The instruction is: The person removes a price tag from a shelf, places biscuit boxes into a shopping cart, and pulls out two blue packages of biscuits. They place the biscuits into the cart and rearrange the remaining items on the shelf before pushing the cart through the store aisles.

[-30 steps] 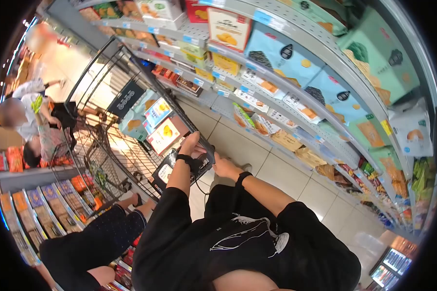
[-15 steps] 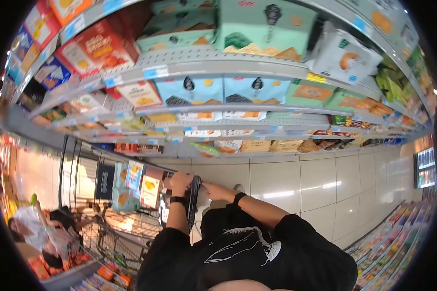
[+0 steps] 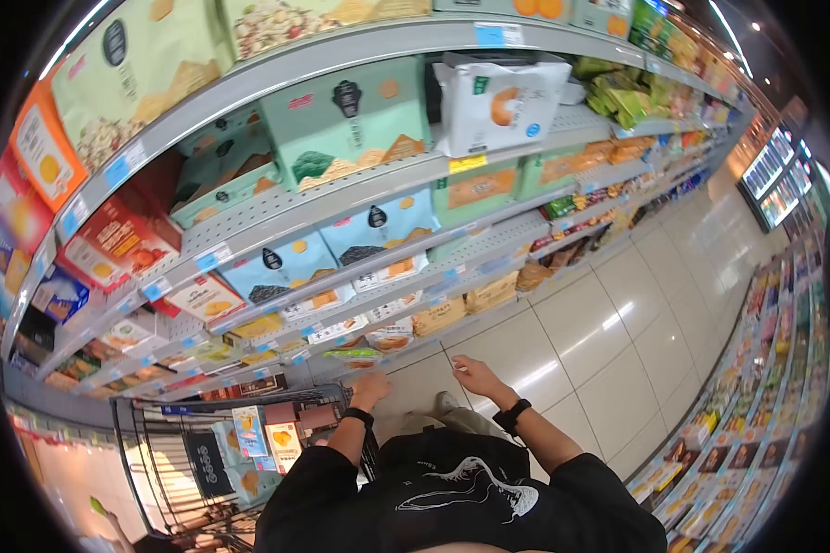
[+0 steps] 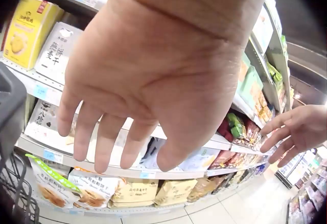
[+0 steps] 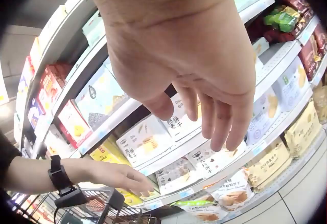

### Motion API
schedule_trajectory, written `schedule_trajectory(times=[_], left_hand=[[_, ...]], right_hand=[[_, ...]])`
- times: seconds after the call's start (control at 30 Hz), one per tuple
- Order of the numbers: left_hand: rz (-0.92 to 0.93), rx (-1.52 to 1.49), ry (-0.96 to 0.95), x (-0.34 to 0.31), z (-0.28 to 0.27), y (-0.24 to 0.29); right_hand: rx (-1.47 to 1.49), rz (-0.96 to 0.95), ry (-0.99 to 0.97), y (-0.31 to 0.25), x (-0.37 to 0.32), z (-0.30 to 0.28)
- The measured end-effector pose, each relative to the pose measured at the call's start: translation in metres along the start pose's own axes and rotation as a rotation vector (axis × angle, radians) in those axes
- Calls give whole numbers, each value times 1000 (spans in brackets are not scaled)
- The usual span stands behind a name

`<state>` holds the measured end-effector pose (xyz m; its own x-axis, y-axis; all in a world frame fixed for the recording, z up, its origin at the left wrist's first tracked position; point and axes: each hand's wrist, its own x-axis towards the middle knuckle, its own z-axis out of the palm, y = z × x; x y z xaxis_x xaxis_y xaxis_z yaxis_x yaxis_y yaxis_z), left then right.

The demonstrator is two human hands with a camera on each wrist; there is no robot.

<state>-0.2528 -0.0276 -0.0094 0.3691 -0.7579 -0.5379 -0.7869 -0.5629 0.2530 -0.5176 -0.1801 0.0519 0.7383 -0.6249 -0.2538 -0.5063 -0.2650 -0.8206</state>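
My left hand [image 3: 370, 392] hangs in the air just beside the cart handle [image 4: 11, 104], its fingers loosely spread and holding nothing. To its right my right hand [image 3: 478, 376] is raised over the floor in front of the shelves, fingers loosely bent and empty in the right wrist view. The shopping cart [image 3: 161, 419] stands at lower left with a yellow-pictured box [image 3: 284, 446], a blue-and-white pack [image 3: 247, 431] and pale green bags [image 3: 254, 483] inside. Ahead of both hands, the lower shelves carry white biscuit packs [image 5: 145, 141] and beige bags [image 4: 134, 192].
A long shelf unit curves across the front, with a large green bag [image 3: 346, 115], a white bag [image 3: 503, 103] and blue bags [image 3: 281, 267]. Tiled floor [image 3: 609, 313] runs along it to the right. Another product rack [image 3: 756, 405] lines the right, and a lit fridge [image 3: 770, 180] stands beyond.
Both hands have left the cart handle and moved apart, the right one further right. The head view has swung right along the shelves, so the cart now sits lower left.
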Motion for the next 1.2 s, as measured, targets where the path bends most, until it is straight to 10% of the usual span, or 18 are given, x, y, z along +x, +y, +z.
schedule_trajectory(times=[0.3,0.43,0.57,0.7,0.77,0.87,1.0,1.2], left_hand=[[-180,114,96,-28,-13,11],[-321,216,-212,-82,-22,-11],[-399,250,-203,-119,37,-57],[-103,171,-391,-84,136,-145],[-577,-29,-143,-101,114,-106],[-259,55,-105,-72,154,-168],[-688,-255,64,-92,103,-80],[-567,-226,227,-74,84,-25]], right_hand=[[84,46,-22,9,-28,25],[100,48,3,21,-35,17],[71,-9,2,44,-53,8],[46,-35,-23,74,-84,1],[77,-25,-27,87,-105,1],[100,11,-50,100,-137,-4],[49,56,-143,117,-165,4],[114,118,-222,115,-177,15]])
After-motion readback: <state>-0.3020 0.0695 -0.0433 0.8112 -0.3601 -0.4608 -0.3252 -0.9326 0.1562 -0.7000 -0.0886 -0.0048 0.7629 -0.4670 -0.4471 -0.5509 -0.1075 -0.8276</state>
